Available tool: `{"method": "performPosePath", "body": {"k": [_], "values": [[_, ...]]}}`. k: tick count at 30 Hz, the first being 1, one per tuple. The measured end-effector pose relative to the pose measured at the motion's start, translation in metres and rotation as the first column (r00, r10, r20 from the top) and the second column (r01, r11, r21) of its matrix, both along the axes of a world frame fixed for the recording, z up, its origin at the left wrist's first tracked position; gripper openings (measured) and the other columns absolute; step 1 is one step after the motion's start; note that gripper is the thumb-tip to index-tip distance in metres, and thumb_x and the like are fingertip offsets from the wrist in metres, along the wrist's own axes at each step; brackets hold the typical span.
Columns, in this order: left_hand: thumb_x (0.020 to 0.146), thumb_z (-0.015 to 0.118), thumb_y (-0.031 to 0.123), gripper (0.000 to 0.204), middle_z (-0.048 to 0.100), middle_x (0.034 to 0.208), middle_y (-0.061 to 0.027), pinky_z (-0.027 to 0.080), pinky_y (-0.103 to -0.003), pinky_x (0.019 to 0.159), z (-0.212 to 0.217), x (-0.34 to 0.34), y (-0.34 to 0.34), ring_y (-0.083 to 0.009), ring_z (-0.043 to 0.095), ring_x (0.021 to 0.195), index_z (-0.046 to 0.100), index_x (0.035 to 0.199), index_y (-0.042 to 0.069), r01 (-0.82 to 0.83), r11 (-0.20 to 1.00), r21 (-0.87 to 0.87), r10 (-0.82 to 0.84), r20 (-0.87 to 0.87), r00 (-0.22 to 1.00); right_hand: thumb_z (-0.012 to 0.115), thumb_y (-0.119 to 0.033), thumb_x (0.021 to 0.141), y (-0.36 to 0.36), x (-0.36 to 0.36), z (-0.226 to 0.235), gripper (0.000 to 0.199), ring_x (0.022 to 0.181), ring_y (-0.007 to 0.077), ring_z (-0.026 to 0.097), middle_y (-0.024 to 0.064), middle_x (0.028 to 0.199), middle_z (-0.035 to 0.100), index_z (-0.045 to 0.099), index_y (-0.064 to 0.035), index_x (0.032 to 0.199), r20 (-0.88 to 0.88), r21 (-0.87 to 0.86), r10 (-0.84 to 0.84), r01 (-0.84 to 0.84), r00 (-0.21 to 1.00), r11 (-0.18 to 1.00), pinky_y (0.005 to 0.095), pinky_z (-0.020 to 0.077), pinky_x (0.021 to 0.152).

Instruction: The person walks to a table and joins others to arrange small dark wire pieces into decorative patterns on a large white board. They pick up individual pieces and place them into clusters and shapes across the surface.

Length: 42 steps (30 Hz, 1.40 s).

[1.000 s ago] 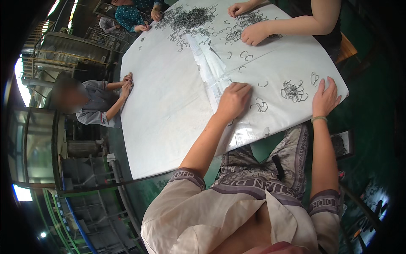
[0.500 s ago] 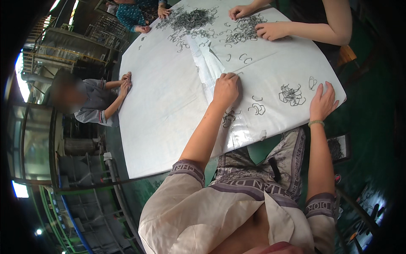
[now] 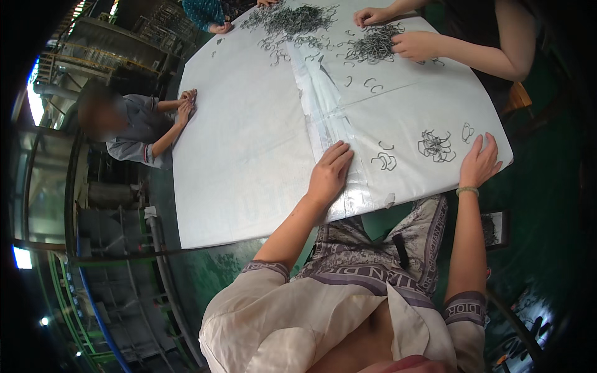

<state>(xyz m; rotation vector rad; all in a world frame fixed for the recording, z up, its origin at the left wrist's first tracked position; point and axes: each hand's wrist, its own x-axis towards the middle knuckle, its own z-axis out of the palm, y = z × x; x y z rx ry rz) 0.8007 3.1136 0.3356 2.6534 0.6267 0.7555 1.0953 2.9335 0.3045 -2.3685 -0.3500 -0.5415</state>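
Observation:
My left hand lies palm down near the table's front edge, beside a taped seam. Its fingers are stretched out and close together, slightly bent; what is under the palm is hidden. At the table's right edge rests my right hand, open with fingers spread. Just beyond its fingertips is a small curved dark piece, and a tangled little cluster of C-shaped dark wire-like pieces lies to its left. Between my hands sits a smaller group of C-shaped pieces. No piece shows in either hand.
Pale sheeting covers the large table. A big heap of dark curved pieces is at the far side. Another person's hands work at a second heap. A person sits at the left edge. A tray stands below, right.
My left hand has drawn back toward the front edge, and its fingers have straightened. The few pieces seen beside my left forearm are now out of sight. My right hand stays at the edge.

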Motion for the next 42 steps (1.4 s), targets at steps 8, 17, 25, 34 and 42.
{"method": "performPosePath", "body": {"k": [8,17,25,34,42], "values": [[0.074,0.061,-0.001,0.024,0.062,0.094,-0.0125,0.046,-0.039,0.078,0.02,0.011,0.052,-0.0317,0.056,0.091,0.063,0.097,0.003,-0.288,0.956,0.046,0.281,0.116,0.953,0.044,-0.037,0.093,0.0,-0.001,0.001,0.037,0.119,0.0263,0.048,0.0069,0.124,0.054,0.052,-0.0119,0.119,-0.012,-0.009,-0.011,0.011,1.0,1.0,0.0563,0.0212,0.105],[0.08,0.064,0.016,0.034,0.052,0.125,-0.0198,0.043,-0.037,0.095,-0.021,0.141,0.112,-0.036,0.051,0.113,0.061,0.112,0.005,-0.079,0.997,-0.024,0.08,0.075,0.994,0.044,-0.036,0.093,0.003,0.0,0.003,0.037,0.116,0.0274,0.049,0.0077,0.122,0.055,0.051,-0.0101,0.118,0.0,-0.047,-0.003,0.003,1.0,0.999,0.0562,0.0233,0.104],[0.079,0.062,0.009,0.015,0.066,0.1,-0.0127,0.05,-0.036,0.084,-0.009,0.102,0.082,-0.0292,0.062,0.097,0.069,0.091,0.003,0.11,0.994,0.008,-0.11,-0.01,0.994,0.043,-0.035,0.094,-0.001,0.001,0.001,0.035,0.116,0.0274,0.05,0.0073,0.121,0.056,0.051,-0.0107,0.118,0.03,-0.02,-0.008,0.008,1.0,1.0,0.0562,0.0237,0.104],[0.076,0.057,0.0,0.028,0.062,0.112,-0.0124,0.046,-0.037,0.09,0.004,0.096,0.07,-0.0326,0.056,0.107,0.065,0.104,0.003,0.25,0.952,0.178,-0.26,0.036,0.965,0.043,-0.037,0.093,0.002,0.002,0.002,0.037,0.117,0.0278,0.049,0.0081,0.122,0.055,0.052,-0.0108,0.119,0.0,-0.026,-0.007,0.007,1.0,1.0,0.0551,0.0237,0.104],[0.078,0.063,0.007,0.021,0.063,0.11,-0.0131,0.046,-0.038,0.091,0.005,0.079,0.068,-0.0301,0.058,0.105,0.067,0.098,0.003,0.273,0.959,0.082,-0.267,-0.069,0.961,0.043,-0.036,0.094,-0.001,0.003,-0.001,0.037,0.116,0.0273,0.049,0.0075,0.121,0.056,0.052,-0.011,0.118,0.007,-0.027,-0.025,0.025,1.0,0.999,0.0549,0.024,0.104]]}}
